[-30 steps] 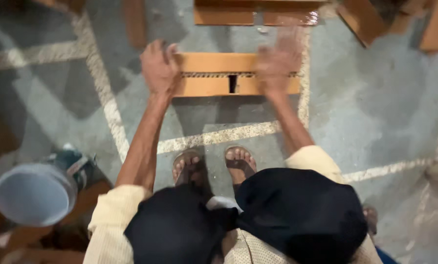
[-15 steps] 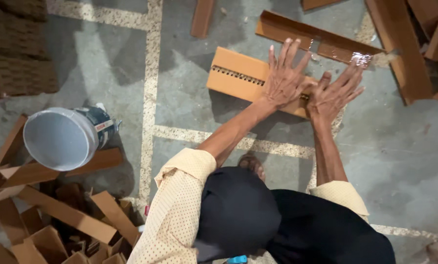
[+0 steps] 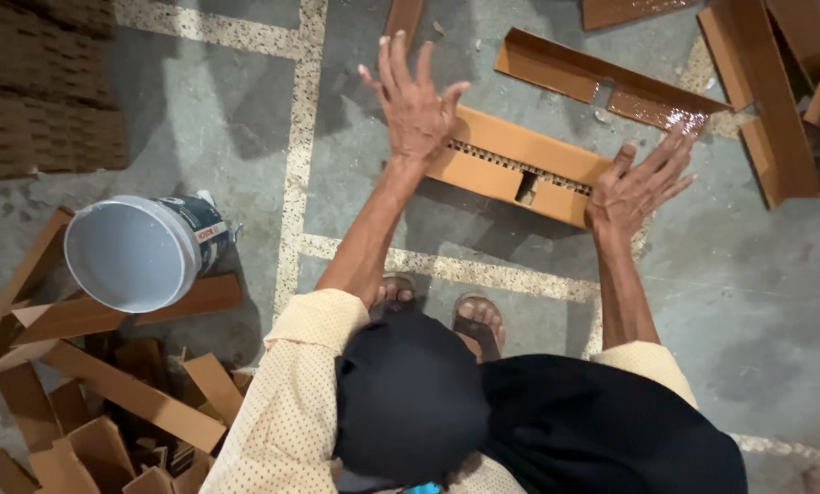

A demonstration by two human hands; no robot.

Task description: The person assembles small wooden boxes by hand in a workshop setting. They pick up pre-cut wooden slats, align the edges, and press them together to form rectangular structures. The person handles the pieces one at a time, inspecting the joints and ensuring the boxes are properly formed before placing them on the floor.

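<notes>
- The flat orange-brown cardboard piece with a perforated row and a small dark slot point(image 3: 520, 169) lies on the grey concrete floor point(image 3: 749, 274) directly ahead of the person's sandalled feet point(image 3: 437, 306)
- Its long axis runs from upper left to lower right across the view, tilted a little, so one end sits under each forearm's line of reach
- The left hand point(image 3: 415, 101) hovers above the piece's upper-left end, palm down, fingers spread wide and lifted; it grips nothing, and whether the heel of the hand touches the cardboard cannot be told
- The right hand point(image 3: 639, 183) is at the lower-right end, fingers fanned out and flat, its palm seeming to rest on or just at the corner of the piece; it too pinches nothing
- Judged from this, the right hand is the nearer and lower of the two; the left stands higher and further forward
- Just beyond the piece lies a darker brown folded cardboard strip with a glossy patch point(image 3: 611, 78), apart from it
- More brown strips point(image 3: 767, 101) lie at the upper right
- A grey-white plastic bucket point(image 3: 135, 252) rests tilted on cardboard offcuts point(image 3: 108, 402) at the lower left, well apart from both hands
</notes>
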